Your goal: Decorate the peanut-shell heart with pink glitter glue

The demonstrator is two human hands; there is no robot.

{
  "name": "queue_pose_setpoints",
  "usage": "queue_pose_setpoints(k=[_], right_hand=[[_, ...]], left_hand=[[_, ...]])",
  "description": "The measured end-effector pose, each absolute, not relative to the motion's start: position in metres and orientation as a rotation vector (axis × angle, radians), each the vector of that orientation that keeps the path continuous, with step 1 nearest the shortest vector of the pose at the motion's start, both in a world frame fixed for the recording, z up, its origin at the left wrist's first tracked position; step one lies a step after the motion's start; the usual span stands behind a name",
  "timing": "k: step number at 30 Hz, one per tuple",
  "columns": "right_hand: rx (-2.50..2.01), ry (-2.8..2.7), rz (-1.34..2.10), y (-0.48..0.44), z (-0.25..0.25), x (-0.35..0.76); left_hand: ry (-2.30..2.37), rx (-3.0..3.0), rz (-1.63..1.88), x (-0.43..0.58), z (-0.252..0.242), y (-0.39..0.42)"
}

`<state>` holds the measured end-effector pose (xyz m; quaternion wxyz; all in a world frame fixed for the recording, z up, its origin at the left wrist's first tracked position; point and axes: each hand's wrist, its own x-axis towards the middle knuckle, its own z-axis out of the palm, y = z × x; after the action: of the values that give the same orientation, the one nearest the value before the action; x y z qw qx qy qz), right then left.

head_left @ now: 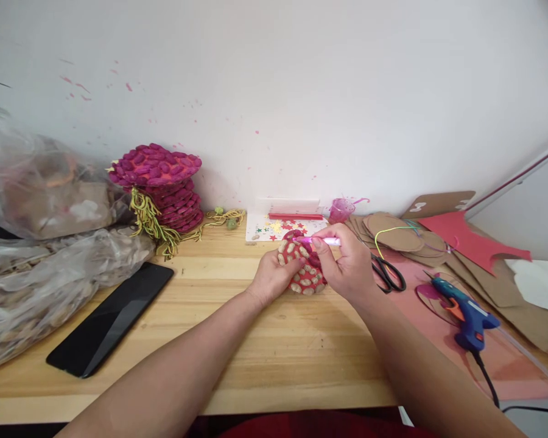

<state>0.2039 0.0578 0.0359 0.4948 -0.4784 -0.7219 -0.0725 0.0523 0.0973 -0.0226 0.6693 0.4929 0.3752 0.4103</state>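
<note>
My left hand (274, 275) grips a round red disc (309, 277) from its left side, thumb across its face. Pale oval shells or seeds cover much of it; some along the top and right edge are magenta. My right hand (351, 263) pinches a slim pink-and-white paintbrush (326, 241), its tip at the disc's upper part. Just behind is a white sheet (256, 226) with small coloured stars (285, 227) and a red strip. A magenta-stained cup (341, 210) stands near its right edge.
At left are a stack of magenta discs (158, 182) with yellow-green yarn, plastic bags (59, 280) and a black phone (112, 319). To the right lie scissors (388, 274), cardboard rounds (395, 231), red paper (466, 240) and a corded blue glue gun (469, 316). A wall rises behind.
</note>
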Motion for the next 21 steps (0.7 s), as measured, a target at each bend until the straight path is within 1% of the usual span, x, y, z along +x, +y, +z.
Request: queue_pose_setpoints(k=[4, 13, 21], right_hand=[[-1.15, -1.743, -0.117, 0.06, 0.035, 0.204], [-1.169, -1.765, -0.178, 0.06, 0.037, 0.211], [-1.204, -1.704, -0.043, 0.064, 0.036, 0.218]], left_hand=[[0.823, 1.062, 0.91, 0.053, -0.022, 0.096], [0.75, 0.933, 0.896, 0.054, -0.022, 0.095], [0.755, 0.936, 0.884, 0.054, -0.021, 0.095]])
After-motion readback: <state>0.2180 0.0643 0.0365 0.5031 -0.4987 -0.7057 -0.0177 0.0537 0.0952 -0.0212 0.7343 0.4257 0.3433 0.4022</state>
